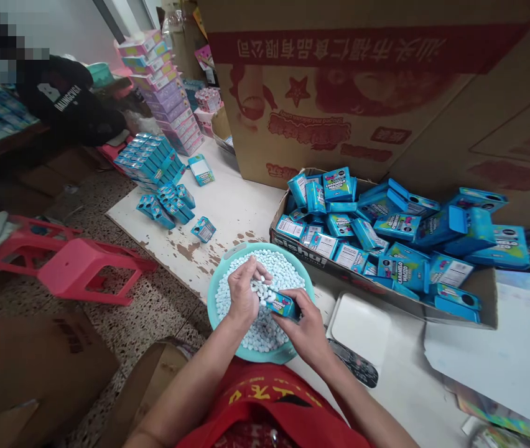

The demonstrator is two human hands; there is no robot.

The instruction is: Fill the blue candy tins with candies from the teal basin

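A round turquoise basin (215, 313) full of small white candies (288, 267) stands right in front of me. Over it, my left hand (245, 291) is cupped around some of the candies, its fingers curled toward the right. My right hand (306, 322) grips a small blue candy box (280, 303), tilted with its end against the candies in my left palm. The box's opening is hidden by the candies and fingers.
A long carton (386, 280) heaped with blue boxes lies to the right, beside a white scale (358, 326). Stacked blue boxes (148, 158) and a pink-purple box tower (167, 93) stand back left. A person in black (66, 99) sits beyond. Red stools (90, 264) stand left.
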